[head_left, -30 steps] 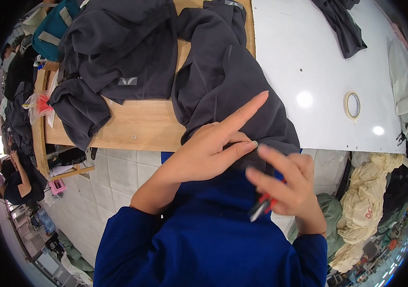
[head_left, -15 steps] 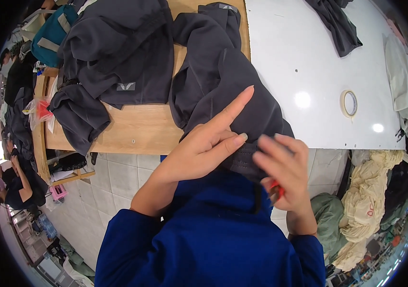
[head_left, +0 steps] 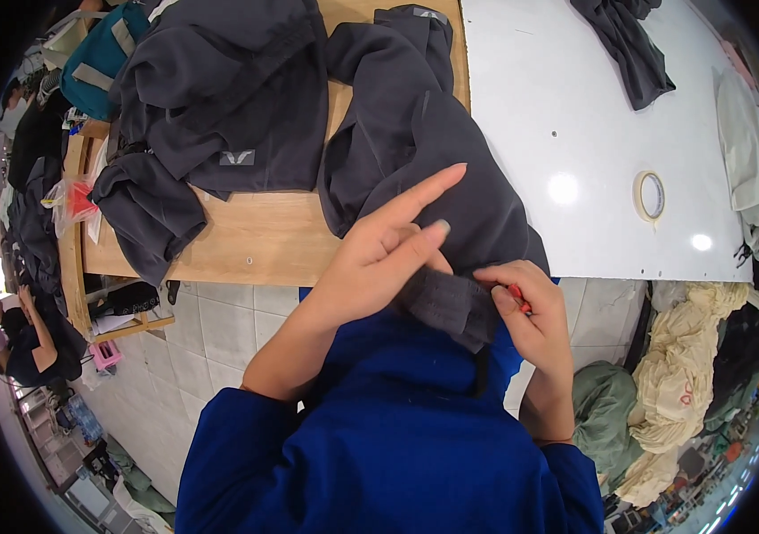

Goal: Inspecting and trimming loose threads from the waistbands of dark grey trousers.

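Observation:
A dark grey garment (head_left: 451, 169) stretches from the table toward me, its stitched cuff (head_left: 446, 303) over the table's front edge. My left hand (head_left: 388, 254) is at this cuff. Its index finger and thumb point out apart, while the other fingers curl at the cloth, partly hidden. On the cuff's right side, my right hand (head_left: 531, 307) pinches the edge between thumb and fingers. Tucked in that palm is a small red-handled tool (head_left: 518, 298) that looks like thread snips, mostly covered by the fingers.
More dark grey garments (head_left: 219, 98) lie on the wooden table (head_left: 255, 240) at left. A tape roll (head_left: 649, 196) and another dark piece (head_left: 629, 53) rest on the white tabletop (head_left: 566, 231). Cream cloth (head_left: 682, 365) is heaped at right. Another person (head_left: 28, 338) sits far left.
My right hand has come to the cuff's edge and pinches it, where it was blurred in motion before. The cuff has turned up and nearer to me. My left hand has barely shifted.

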A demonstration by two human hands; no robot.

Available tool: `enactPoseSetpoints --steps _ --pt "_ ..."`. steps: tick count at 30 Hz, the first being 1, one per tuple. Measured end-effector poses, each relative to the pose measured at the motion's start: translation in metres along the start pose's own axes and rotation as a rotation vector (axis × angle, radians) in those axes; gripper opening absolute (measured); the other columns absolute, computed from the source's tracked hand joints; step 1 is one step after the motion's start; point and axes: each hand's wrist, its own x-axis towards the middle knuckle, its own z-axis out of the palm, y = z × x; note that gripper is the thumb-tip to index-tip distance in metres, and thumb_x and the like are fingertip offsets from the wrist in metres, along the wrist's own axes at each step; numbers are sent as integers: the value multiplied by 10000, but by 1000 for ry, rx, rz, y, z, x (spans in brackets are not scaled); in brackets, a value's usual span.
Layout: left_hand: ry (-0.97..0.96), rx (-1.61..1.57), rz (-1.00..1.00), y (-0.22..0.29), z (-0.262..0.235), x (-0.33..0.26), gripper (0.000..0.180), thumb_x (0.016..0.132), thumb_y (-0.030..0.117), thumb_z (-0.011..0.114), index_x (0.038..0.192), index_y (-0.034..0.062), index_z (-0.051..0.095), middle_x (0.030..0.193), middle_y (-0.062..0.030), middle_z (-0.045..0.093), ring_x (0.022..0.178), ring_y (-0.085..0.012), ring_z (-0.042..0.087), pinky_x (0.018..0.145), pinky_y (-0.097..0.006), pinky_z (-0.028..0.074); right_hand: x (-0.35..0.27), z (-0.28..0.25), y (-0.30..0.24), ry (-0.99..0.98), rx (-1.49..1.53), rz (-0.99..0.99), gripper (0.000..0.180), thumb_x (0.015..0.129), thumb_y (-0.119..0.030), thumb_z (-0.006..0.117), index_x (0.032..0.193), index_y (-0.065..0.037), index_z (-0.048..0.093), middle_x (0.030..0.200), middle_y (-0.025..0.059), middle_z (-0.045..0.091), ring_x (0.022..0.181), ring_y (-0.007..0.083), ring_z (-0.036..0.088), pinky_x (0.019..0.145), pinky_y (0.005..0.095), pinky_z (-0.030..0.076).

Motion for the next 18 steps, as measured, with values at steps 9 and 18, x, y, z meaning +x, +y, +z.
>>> enactPoseSetpoints --steps 9,18 --pt "-167 92 8 -7 -17 2 505 958 155 441 1431 32 315 946 -91 657 780 -70 585 682 -185 400 -1 8 2 -13 147 -26 117 812 33 579 900 -24 630 843 81 628 761 204 574 672 276 440" --pt "-315 644 -82 -35 -31 -6 161 821 152 668 958 80 624 1047 -90 627 974 -229 588 818 -281 435 -19 -9 12 141 564 176 186 976 -156 455 854 -37 528 785 66 594 632 70 527 612 173 419"
